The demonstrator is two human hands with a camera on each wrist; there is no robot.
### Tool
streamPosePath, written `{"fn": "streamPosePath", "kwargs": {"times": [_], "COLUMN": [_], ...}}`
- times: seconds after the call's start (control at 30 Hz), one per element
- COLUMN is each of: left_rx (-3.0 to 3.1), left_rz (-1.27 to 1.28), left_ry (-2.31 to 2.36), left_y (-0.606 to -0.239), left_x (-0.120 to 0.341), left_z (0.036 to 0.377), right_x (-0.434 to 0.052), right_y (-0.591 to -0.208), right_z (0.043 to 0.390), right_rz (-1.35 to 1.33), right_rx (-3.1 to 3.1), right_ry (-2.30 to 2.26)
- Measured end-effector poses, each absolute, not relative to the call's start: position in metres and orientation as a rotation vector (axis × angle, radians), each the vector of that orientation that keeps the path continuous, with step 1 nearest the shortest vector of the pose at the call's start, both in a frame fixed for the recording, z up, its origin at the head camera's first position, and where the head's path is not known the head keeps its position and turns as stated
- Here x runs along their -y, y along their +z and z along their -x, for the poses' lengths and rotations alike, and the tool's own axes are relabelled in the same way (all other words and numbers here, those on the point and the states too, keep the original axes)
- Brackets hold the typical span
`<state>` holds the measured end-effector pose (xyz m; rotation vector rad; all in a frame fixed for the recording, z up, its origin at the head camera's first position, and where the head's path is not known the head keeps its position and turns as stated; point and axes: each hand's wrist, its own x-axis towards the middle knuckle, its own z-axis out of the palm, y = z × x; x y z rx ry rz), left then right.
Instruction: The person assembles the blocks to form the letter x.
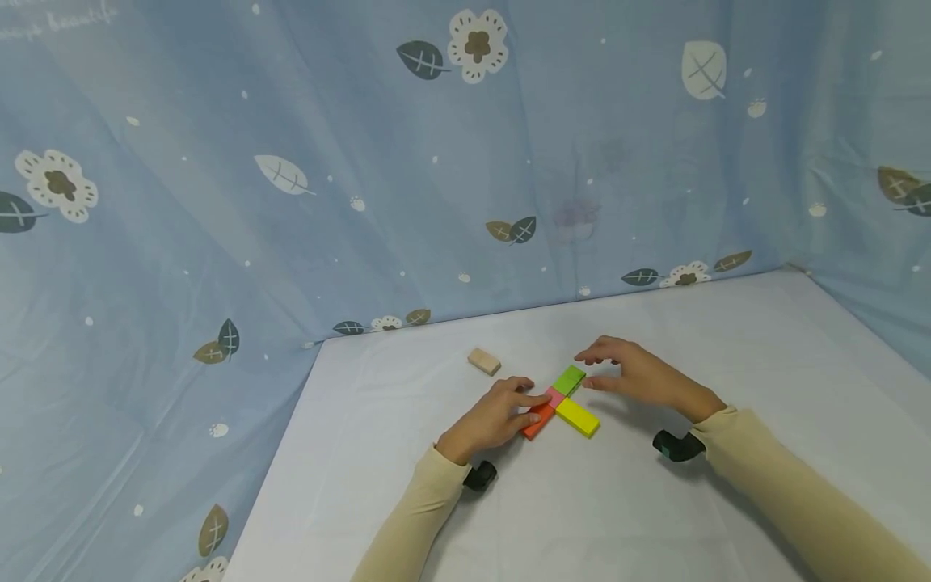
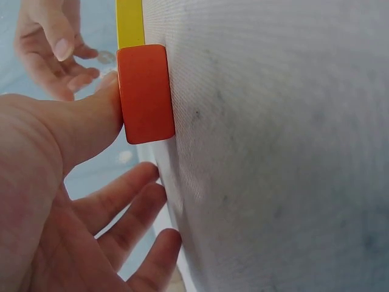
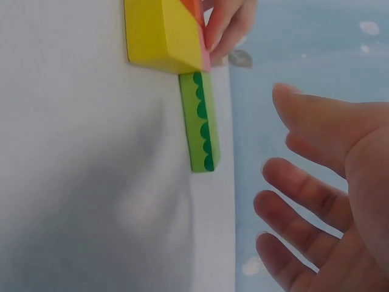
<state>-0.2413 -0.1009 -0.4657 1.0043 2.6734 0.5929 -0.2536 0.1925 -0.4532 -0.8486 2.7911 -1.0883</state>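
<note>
Four flat blocks lie together on the white table [image 1: 451, 501]: a green one [image 1: 570, 378], a small pink one [image 1: 555, 397], an orange one [image 1: 538, 421] and a yellow one [image 1: 578, 417]. My left hand [image 1: 509, 408] rests on the orange block [image 2: 146, 91], thumb pressed against its side, index finger reaching to the pink block. Its other fingers are loose. My right hand [image 1: 618, 373] hovers just right of the green block [image 3: 200, 121], fingers spread and relaxed, holding nothing. In the right wrist view the yellow block [image 3: 161, 33] lies beyond the green one.
A plain wooden block [image 1: 483, 361] lies apart, to the back left of the group. A blue flowered cloth [image 1: 364, 186] hangs behind and beside the table. The table's left edge [image 1: 284, 453] runs near my left arm.
</note>
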Motion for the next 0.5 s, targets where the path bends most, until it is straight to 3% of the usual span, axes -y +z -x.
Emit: {"fn": "streamPosePath", "kwargs": {"times": [0.5], "left_rx": [-2.664], "left_rz": [-1.021], "left_ry": [0.610], "left_y": [-0.465], "left_x": [0.102], "left_z": [0.242], "right_x": [-0.185], "right_y": [-0.461], "right_z": [0.241], "right_rz": [0.869], "right_rx": [-2.804], "right_ry": [-1.138]}}
